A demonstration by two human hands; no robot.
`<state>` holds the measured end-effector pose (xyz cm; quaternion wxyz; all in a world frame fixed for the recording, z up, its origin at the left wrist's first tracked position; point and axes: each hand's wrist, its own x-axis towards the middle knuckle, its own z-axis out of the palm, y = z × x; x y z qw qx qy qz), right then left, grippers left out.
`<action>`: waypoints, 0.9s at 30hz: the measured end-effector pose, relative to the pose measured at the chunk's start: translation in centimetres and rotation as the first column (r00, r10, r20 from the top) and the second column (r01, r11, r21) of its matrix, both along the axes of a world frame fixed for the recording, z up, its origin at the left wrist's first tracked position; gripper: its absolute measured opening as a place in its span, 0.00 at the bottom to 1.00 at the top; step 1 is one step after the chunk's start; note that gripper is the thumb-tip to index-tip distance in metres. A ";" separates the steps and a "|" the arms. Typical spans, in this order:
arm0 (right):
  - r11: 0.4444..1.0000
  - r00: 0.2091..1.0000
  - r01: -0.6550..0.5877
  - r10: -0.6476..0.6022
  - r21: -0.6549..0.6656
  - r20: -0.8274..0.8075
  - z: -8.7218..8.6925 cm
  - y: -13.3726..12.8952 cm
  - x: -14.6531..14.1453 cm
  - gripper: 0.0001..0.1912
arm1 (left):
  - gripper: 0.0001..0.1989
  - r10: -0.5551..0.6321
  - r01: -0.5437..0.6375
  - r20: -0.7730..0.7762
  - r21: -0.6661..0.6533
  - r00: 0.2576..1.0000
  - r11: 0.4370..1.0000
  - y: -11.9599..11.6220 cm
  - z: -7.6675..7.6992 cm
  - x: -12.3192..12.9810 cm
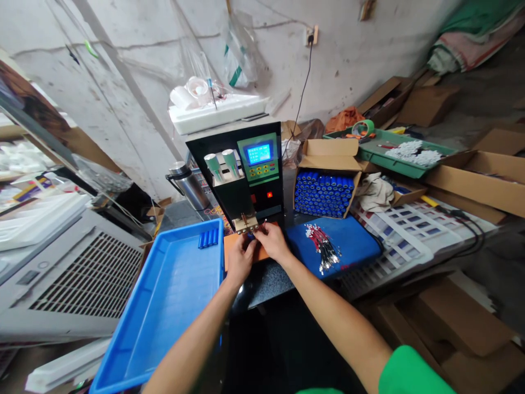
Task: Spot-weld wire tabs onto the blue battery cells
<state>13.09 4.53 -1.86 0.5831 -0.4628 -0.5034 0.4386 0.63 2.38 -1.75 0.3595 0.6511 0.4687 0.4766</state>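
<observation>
Detail is lost at mid-frame, where the left hand point(241, 257) and right hand point(271, 241), both narrowed to a pinch, hold a small, mostly hidden piece point(251, 234), possibly a blue cell, under the metal tips point(246, 223) of the black machine point(233, 202). Speckled counter point(266, 282) lies below, scuffed white wall point(156, 27) behind; a blue tray point(176, 306) runs off the lower left. Characters on the lit screen point(259, 154) are too small to read.

Left hand point(241, 257) and right hand point(271, 239) close together at a machine point(241, 196) mid-frame, blue tray point(172, 295) lower left, box point(330, 148) of batteries point(324, 194) right of centre, wires point(321, 241) below.
</observation>
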 end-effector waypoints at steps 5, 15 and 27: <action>0.999 0.999 -0.030 0.030 0.016 0.016 -0.4 0.0 0.3 0.08 | 0.15 0.008 -0.008 -0.011 0.000 1.000 1.000 0.3 -0.6 -0.1; 0.996 0.982 -0.083 0.080 0.014 0.170 -1.5 -0.9 1.9 0.12 | 0.12 0.007 -0.007 0.001 0.037 1.000 0.999 0.3 -0.4 0.1; 0.967 0.972 -0.200 0.176 -0.160 -0.155 -0.2 -0.7 2.6 0.16 | 0.12 0.115 -0.125 -0.165 -0.054 0.980 0.991 1.1 2.0 -1.7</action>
